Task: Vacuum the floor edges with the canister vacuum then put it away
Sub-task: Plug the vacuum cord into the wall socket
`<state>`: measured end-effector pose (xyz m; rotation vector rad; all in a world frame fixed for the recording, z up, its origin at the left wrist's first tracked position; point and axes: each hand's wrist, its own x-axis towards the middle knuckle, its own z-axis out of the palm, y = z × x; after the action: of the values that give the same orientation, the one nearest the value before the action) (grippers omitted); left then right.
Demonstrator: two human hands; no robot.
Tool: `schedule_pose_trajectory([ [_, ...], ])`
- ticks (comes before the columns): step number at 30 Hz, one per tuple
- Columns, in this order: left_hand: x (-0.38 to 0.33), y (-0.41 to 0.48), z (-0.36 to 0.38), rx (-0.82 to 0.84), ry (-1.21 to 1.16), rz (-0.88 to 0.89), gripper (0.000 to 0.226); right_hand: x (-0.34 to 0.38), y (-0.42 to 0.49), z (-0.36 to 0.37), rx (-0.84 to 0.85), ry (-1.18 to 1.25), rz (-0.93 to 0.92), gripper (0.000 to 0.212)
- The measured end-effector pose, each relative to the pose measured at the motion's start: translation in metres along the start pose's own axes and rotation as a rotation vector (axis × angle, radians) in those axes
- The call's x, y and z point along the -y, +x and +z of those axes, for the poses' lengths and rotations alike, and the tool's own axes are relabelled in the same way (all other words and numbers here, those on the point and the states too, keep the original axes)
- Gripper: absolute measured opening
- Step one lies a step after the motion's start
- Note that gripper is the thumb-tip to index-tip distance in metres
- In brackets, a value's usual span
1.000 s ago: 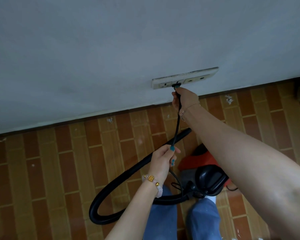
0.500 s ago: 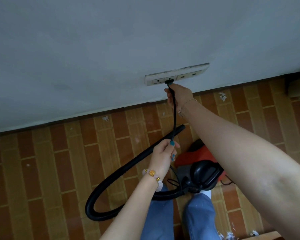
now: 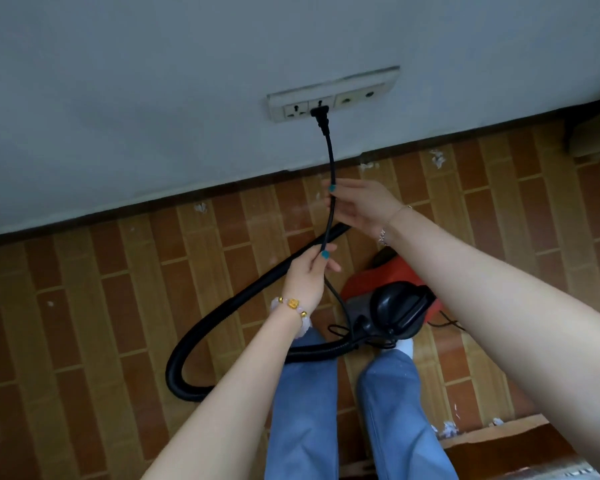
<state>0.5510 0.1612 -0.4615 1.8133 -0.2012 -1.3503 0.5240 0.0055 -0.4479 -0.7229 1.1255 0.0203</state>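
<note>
**Step in hand:** powering the canister vacuum [image 3: 378, 278].

**Findings:**
- The plug [image 3: 321, 116] sits at the middle outlet of the wall socket [image 3: 361, 98], with its prongs partly showing (seating looks incomplete, in my judgement).
- The cord [image 3: 331, 161] hangs straight below the socket.
- The left hand [image 3: 309, 275] keeps a narrow grip, pinching the cord well below the socket.
- The right hand [image 3: 364, 206], nearer the socket, is loose-fingered, its thumb only touching the cord.
- The vacuum stands on the floor below the socket, and its hose [image 3: 222, 323] loops down and left of the socket.

**Recommended:** press the plug body home squarely, keep slack in the cord, and do not tug.

Both arms outstretched; left hand [image 3: 307, 277] pinches cord [image 3: 332, 161]; right hand [image 3: 364, 207] beyond, fingers loosely extended.
</note>
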Motion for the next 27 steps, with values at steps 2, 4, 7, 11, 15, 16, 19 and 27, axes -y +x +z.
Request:
schedule_pose_trajectory([
  [2, 0.012, -0.003, 0.003, 0.006, -0.007, -0.038, 0.033, -0.015, -0.008, -0.008, -0.006, -0.039, 0.003, 0.021],
  [4, 0.025, -0.009, 0.004, -0.009, -0.057, -0.082, 0.029, -0.032, -0.015, -0.017, -0.037, -0.089, 0.012, 0.018],
  [7, 0.047, -0.021, 0.000, -0.081, -0.067, -0.099, 0.032, -0.060, -0.029, -0.028, -0.089, -0.094, 0.026, 0.011],
  [11, 0.090, -0.049, -0.002, -0.190, -0.097, -0.150, 0.034, -0.104, -0.054, -0.041, -0.147, -0.148, 0.028, 0.011],
  [15, 0.141, -0.079, -0.009, -0.325, -0.149, -0.235, 0.031, -0.152, -0.076, -0.043, -0.144, -0.359, 0.004, 0.019],
  [16, 0.155, -0.087, -0.013, -0.360, -0.159, -0.261, 0.030, -0.165, -0.078, -0.040, -0.128, -0.438, -0.016, 0.021],
  [19, 0.196, -0.106, -0.033, -0.423, -0.139, -0.331, 0.024, -0.202, -0.075, -0.025, -0.058, -0.608, -0.065, 0.018],
  [27, 0.299, -0.099, -0.137, -0.615, 0.079, -0.421, 0.022, -0.302, 0.004, 0.064, 0.147, -0.803, 0.074, 0.009],
])
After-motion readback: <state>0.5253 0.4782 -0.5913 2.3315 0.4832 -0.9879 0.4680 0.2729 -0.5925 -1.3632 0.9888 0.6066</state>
